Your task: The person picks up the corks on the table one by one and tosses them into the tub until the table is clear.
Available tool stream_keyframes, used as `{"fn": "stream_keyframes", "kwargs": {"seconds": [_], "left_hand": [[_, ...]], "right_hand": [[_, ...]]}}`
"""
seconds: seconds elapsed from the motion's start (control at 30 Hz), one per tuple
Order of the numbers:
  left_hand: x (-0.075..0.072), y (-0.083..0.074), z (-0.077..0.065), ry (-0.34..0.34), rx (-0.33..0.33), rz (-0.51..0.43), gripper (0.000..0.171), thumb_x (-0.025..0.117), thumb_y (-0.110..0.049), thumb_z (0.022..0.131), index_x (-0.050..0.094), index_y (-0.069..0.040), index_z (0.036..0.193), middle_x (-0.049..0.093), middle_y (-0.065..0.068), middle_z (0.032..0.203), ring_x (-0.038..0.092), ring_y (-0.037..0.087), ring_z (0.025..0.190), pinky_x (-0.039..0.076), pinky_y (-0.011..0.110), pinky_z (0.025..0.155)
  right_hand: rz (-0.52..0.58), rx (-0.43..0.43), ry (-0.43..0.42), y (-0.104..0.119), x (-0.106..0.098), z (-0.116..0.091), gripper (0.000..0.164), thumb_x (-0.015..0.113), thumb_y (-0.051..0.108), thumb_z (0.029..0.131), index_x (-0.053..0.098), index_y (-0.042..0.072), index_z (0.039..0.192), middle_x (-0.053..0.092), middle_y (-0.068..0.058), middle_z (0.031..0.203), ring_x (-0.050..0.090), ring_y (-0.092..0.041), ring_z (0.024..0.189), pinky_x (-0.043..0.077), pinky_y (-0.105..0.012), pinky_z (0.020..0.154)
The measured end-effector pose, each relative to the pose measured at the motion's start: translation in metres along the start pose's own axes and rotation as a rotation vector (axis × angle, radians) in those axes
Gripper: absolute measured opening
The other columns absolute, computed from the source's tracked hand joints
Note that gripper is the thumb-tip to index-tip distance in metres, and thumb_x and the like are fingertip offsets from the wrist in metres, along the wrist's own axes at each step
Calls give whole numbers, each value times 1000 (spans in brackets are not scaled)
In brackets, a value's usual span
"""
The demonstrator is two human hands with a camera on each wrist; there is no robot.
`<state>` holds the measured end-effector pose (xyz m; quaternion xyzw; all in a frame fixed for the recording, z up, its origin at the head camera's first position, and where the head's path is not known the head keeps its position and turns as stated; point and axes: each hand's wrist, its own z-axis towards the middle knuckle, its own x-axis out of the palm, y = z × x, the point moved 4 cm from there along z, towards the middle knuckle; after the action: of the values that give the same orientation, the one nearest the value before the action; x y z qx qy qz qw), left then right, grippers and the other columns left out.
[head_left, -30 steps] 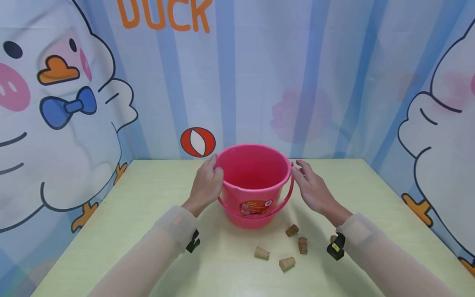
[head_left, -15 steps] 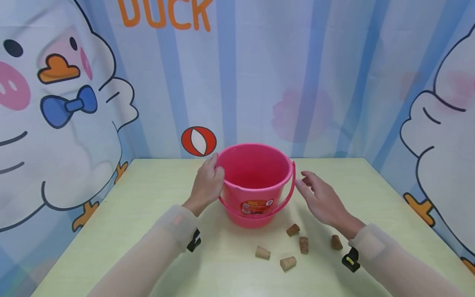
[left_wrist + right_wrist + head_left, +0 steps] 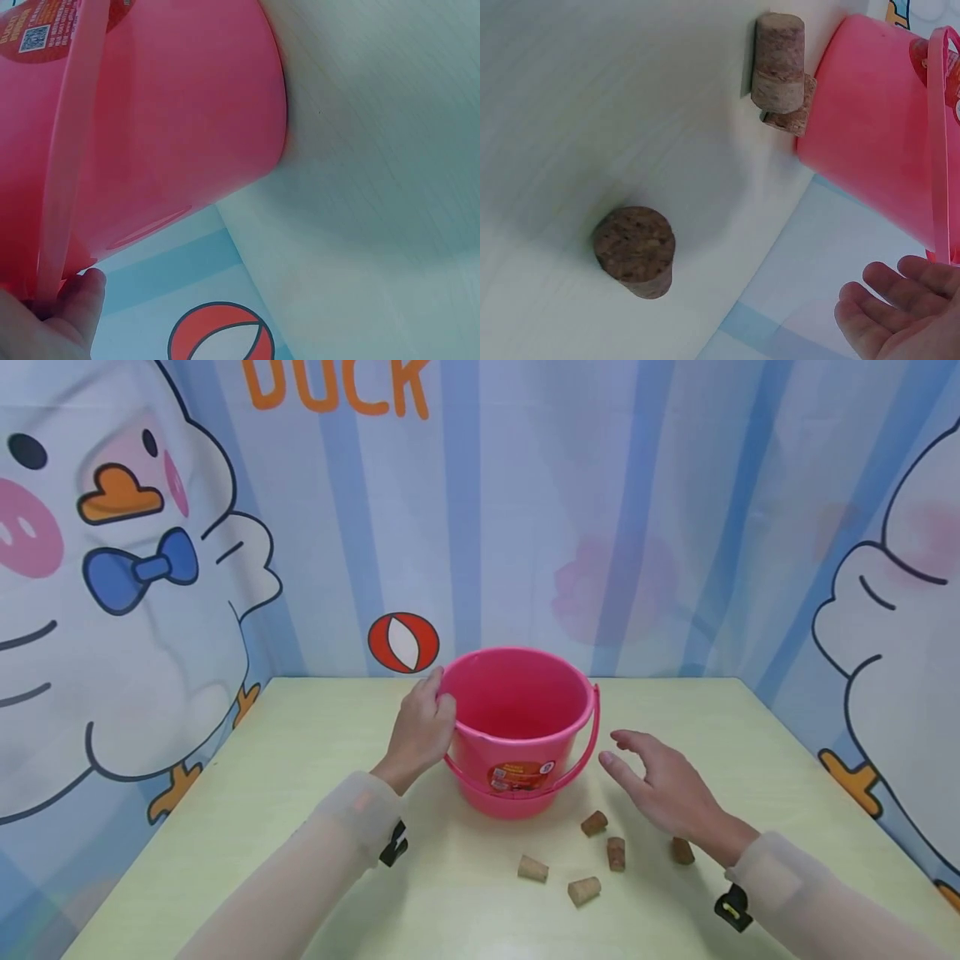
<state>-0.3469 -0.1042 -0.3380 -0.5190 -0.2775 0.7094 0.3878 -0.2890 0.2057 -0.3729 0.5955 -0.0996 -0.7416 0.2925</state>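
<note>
A pink bucket [image 3: 517, 693] stands upright on the table, its handle [image 3: 577, 768] hanging down across the front over a red label. My left hand [image 3: 420, 727] grips the bucket's left rim, thumb on the near side; in the left wrist view its fingers [image 3: 86, 300] show by the handle's end. To the right of the bucket, my right hand [image 3: 667, 785] is apart from it with fingers loosely extended, holding nothing. Below that hand lies a dark cork [image 3: 682, 851], partly hidden by the wrist. In the right wrist view this cork [image 3: 634, 244] stands out alone.
Several other corks lie in front of the bucket: a light cork [image 3: 532, 868], another light cork [image 3: 584, 891], a brown cork [image 3: 616, 854] and a small cork [image 3: 594, 823] nearest the bucket. A printed duck curtain [image 3: 510, 510] rises behind the pale table [image 3: 300, 793].
My right hand has let go of the bucket's right rim and moved right and toward me, above the dark cork. The left hand keeps its hold on the rim.
</note>
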Motion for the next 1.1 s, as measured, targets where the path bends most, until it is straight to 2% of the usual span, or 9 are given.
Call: {"fn": "stream_keyframes", "kwargs": {"seconds": [0.23, 0.5, 0.73, 0.97, 1.1], "left_hand": [[0, 0, 1, -3, -3, 12, 65, 51, -23, 103, 28, -13, 163, 45, 7, 154, 50, 29, 133, 57, 44, 96], [-1, 0, 1, -11, 15, 10, 64, 51, -22, 103, 29, -13, 162, 48, 7, 152, 52, 28, 130, 57, 44, 94], [-1, -1, 1, -9, 25, 11, 64, 51, -22, 103, 29, -11, 162, 47, 8, 152, 52, 29, 130, 57, 44, 94], [-1, 0, 1, -12, 23, 10, 63, 51, -21, 104, 29, -12, 162, 47, 8, 152, 52, 28, 130, 57, 44, 95], [-1, 0, 0, -13, 16, 10, 63, 50, -22, 103, 29, -12, 162, 46, 7, 153, 51, 29, 132, 57, 45, 95]], "right_hand": [[-62, -22, 34, 3, 3, -10, 70, 58, 57, 99, 54, 7, 147, 58, -17, 145, 52, -42, 133, 47, -66, 100], [-109, -108, 55, 9, 9, -17, 73, 66, 64, 91, 61, 10, 140, 62, -10, 141, 58, -36, 129, 51, -61, 99], [-96, -191, 78, 17, 11, -24, 67, 79, 57, 83, 67, 13, 132, 67, -3, 133, 63, -30, 122, 54, -56, 96], [-116, -281, 127, 20, 15, -31, 63, 79, 61, 81, 69, 20, 128, 68, 6, 127, 64, -19, 118, 57, -48, 95], [-102, -322, 179, 23, 19, -35, 59, 80, 58, 82, 70, 21, 126, 69, 12, 117, 64, -15, 113, 57, -47, 94]]}}
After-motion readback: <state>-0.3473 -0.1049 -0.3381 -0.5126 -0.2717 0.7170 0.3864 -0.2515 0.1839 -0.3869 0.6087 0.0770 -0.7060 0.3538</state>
